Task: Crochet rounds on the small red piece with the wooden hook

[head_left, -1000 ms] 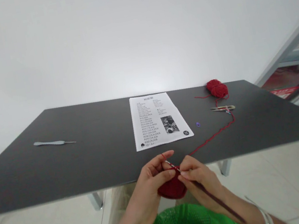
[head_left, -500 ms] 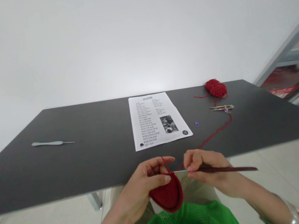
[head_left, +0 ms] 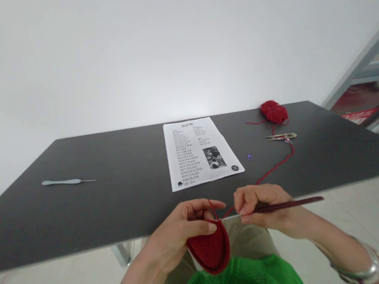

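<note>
My left hand (head_left: 176,232) is holding the red crocheted cup (head_left: 209,251) in a narrow grip just in front of my body, below the table's near edge. My thumb is lying across the outside of the cup and my fingers are curving behind it, which seems to be keeping its rim raised and steady toward my other hand. My right hand (head_left: 263,208) is pinching the dark hook (head_left: 288,204) narrowly between thumb and fingertips, with the handle pointing out to my right and the thin metal end reaching back toward the cup, just beside my left fingers. I cannot tell whether the tip is touching the rim. A red yarn strand (head_left: 275,171) is running slackly from between my hands across the dark table (head_left: 113,209), passing the snips (head_left: 281,136) on its way to the yarn ball (head_left: 274,112) at the far right, apparently placed so the yarn can pay out freely. The printed pattern (head_left: 198,152) is lying straight ahead of my grip, within easy view, with a small purple stitch marker (head_left: 250,157) to its right. A pale blue hook (head_left: 68,181) is lying well off to my left.
</note>
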Available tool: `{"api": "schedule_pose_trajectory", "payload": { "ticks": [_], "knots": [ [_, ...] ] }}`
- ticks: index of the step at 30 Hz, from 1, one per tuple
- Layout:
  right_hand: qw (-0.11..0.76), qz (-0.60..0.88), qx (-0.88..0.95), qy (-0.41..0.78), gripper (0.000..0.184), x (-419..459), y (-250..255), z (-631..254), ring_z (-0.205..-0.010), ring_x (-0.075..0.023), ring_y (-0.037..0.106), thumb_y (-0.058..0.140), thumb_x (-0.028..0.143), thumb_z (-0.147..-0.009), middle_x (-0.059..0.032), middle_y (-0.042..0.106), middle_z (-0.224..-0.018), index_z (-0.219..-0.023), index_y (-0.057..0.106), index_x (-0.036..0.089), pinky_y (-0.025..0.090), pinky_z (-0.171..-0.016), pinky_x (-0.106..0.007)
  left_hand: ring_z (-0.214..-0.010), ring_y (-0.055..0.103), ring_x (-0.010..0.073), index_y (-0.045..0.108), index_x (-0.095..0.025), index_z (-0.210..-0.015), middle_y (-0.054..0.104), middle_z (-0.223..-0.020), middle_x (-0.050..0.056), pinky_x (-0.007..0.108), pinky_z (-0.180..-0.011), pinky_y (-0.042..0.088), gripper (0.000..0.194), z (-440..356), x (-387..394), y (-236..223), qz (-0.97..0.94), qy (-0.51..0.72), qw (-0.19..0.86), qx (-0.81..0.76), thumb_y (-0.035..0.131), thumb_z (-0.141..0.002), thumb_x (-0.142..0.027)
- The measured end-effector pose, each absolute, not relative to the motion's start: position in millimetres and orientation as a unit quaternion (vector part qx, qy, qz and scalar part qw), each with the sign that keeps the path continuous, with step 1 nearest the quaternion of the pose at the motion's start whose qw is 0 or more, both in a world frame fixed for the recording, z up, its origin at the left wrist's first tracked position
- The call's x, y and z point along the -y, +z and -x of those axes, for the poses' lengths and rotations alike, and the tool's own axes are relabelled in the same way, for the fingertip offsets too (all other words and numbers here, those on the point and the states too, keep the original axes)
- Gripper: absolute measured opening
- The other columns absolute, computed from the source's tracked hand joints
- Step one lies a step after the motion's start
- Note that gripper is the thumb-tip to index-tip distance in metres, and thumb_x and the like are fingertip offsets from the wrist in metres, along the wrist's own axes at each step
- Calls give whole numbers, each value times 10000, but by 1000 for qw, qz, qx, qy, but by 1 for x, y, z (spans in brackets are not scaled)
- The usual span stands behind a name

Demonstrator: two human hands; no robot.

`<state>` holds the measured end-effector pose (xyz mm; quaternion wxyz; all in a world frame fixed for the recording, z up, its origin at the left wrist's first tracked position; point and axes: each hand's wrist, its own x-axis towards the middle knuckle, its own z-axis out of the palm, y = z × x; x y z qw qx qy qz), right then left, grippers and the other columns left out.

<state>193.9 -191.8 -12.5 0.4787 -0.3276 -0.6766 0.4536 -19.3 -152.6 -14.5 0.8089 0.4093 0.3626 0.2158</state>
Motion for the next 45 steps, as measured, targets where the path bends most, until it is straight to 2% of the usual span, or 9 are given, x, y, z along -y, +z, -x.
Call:
{"api": "schedule_pose_trajectory", "payload": {
  "ticks": [6, 14, 18, 25, 29, 34, 39, 42, 45],
  "knots": [
    [461, 311, 636, 535, 243, 184, -16, -198, -584, -105, 523, 738, 307, -798, 3, 593, -679, -652, 595, 174, 412, -510, -221, -566, 468, 63, 766, -154, -944, 555, -690, -29, 177, -522, 312, 348, 21, 148, -15, -437, 173, 814, -341, 750, -596, -142],
    [492, 303, 689, 437, 247, 189, -13, -191, -576, -97, 535, 701, 266, -836, -12, 604, -695, -642, 582, 171, 410, -507, -213, -551, 464, 56, 757, -141, -949, 555, -677, -34, 168, -492, 314, 386, 21, 144, -16, -408, 171, 835, -328, 791, -565, -167],
    [464, 293, 735, 399, 195, 189, -9, -195, -587, -89, 543, 672, 178, -850, -1, 605, -708, -671, 593, 177, 410, -522, -202, -564, 471, 57, 758, -145, -945, 561, -688, -30, 163, -507, 333, 381, 20, 143, -16, -407, 164, 838, -325, 793, -566, -164],
    [421, 287, 716, 477, 169, 184, -3, -201, -613, -104, 550, 702, 169, -819, -14, 619, -717, -679, 608, 171, 416, -530, -206, -561, 434, 68, 775, -147, -907, 573, -662, -22, 179, -496, 282, 365, 20, 139, -11, -458, 128, 820, -319, 777, -543, -173],
    [449, 299, 672, 508, 180, 184, -7, -197, -607, -101, 545, 723, 164, -797, -6, 616, -702, -662, 604, 172, 421, -532, -203, -569, 449, 69, 771, -152, -919, 575, -667, -28, 187, -515, 286, 365, 21, 138, -6, -484, 125, 799, -334, 768, -555, -176],
    [496, 303, 688, 434, 201, 187, -8, -190, -578, -88, 531, 697, 115, -803, 7, 604, -695, -651, 582, 179, 402, -514, -196, -588, 457, 72, 759, -157, -943, 562, -686, -32, 189, -519, 302, 370, 20, 139, -6, -467, 166, 800, -338, 782, -574, -177],
    [505, 299, 715, 379, 189, 191, -8, -187, -573, -94, 530, 668, 98, -817, 10, 597, -686, -676, 581, 190, 384, -501, -206, -594, 463, 72, 752, -151, -944, 552, -699, -33, 194, -541, 319, 381, 18, 142, -12, -414, 199, 819, -343, 805, -567, -162],
    [514, 305, 696, 399, 180, 191, -12, -188, -577, -99, 530, 682, 108, -807, 11, 600, -686, -683, 583, 192, 390, -514, -215, -589, 466, 72, 750, -160, -960, 562, -702, -31, 198, -535, 311, 386, 18, 145, -14, -414, 208, 819, -338, 805, -578, -164],
    [527, 312, 636, 469, 170, 191, -21, -188, -587, -104, 519, 717, 139, -789, 9, 596, -691, -691, 588, 190, 394, -519, -219, -601, 475, 71, 750, -177, -984, 563, -720, -33, 199, -541, 312, 392, 16, 148, -12, -424, 225, 811, -333, 791, -594, -158]
  ]
}}
